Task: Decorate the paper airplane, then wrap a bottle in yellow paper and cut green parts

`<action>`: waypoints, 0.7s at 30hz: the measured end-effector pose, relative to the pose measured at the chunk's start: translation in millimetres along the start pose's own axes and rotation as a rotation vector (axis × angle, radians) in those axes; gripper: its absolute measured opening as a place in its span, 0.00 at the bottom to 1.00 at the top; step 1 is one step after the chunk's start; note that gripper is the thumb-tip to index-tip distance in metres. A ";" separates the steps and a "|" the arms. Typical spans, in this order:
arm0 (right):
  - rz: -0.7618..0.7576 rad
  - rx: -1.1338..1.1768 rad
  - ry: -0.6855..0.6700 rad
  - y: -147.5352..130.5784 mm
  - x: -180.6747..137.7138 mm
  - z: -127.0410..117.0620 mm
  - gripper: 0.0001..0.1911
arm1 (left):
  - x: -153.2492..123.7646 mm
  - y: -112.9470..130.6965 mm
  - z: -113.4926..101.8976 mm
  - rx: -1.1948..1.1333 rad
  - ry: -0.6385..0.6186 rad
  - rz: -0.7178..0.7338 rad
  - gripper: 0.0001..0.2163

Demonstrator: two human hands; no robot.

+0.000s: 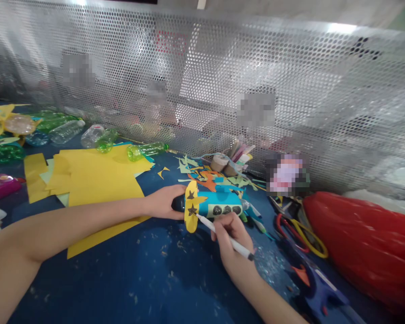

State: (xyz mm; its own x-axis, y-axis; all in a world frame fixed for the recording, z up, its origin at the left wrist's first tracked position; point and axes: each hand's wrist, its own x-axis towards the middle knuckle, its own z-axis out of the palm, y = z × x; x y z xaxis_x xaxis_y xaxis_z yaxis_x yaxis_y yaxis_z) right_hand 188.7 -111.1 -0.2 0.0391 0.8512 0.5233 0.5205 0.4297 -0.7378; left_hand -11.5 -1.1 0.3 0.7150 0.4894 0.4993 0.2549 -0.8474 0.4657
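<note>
Holding a blue-wrapped bottle (224, 198) over the worktop (148, 279), my left hand (164, 202) clamps its fingers round the dark end (178, 204); my right hand (235, 238) pinches a white marker (240, 249) between its fingers, tip at the yellow paper wing (191, 225). I judge the bottle light, the wing flimsy; that end seems the safest hold.

Passage: dark blue tabletop (148, 279), near side of bare left hand (166, 202), left of bare right hand (234, 238). Perforated metal screen (202, 81) blocks behind; bulging red plastic bag (364, 243) blocks right; clear and green plastic bottles (66, 132) crowd back left.
</note>
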 end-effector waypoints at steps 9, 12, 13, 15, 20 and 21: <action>-0.001 -0.029 0.011 -0.8 1.0 0.2 0.12 | -0.4 0.4 0.1 -0.001 -0.012 -0.035 0.26; 0.004 -0.017 -0.011 0.1 0.6 0.3 0.12 | -0.6 0.1 0.0 -0.008 -0.007 -0.027 0.27; 0.005 -0.013 -0.021 1.0 0.1 0.2 0.12 | -0.6 0.2 -0.1 -0.013 -0.004 -0.023 0.27; 0.005 -0.008 -0.037 3.0 -1.0 0.2 0.12 | -0.6 0.5 -0.3 -0.020 -0.002 -0.021 0.26; 0.003 0.005 -0.020 3.5 -1.0 0.7 0.12 | -0.4 1.2 -0.4 -0.013 -0.012 -0.038 0.26; 0.004 0.001 -0.008 2.7 -0.5 0.9 0.12 | -0.4 1.1 -0.3 -0.010 -0.012 -0.035 0.26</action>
State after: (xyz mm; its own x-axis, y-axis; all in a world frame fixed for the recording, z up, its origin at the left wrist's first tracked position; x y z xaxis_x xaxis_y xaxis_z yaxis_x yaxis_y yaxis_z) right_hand 189.3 -110.1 -2.8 0.0341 0.8555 0.5166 0.5193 0.4265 -0.7405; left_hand -11.7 -2.2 0.8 0.7132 0.5162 0.4742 0.2735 -0.8278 0.4899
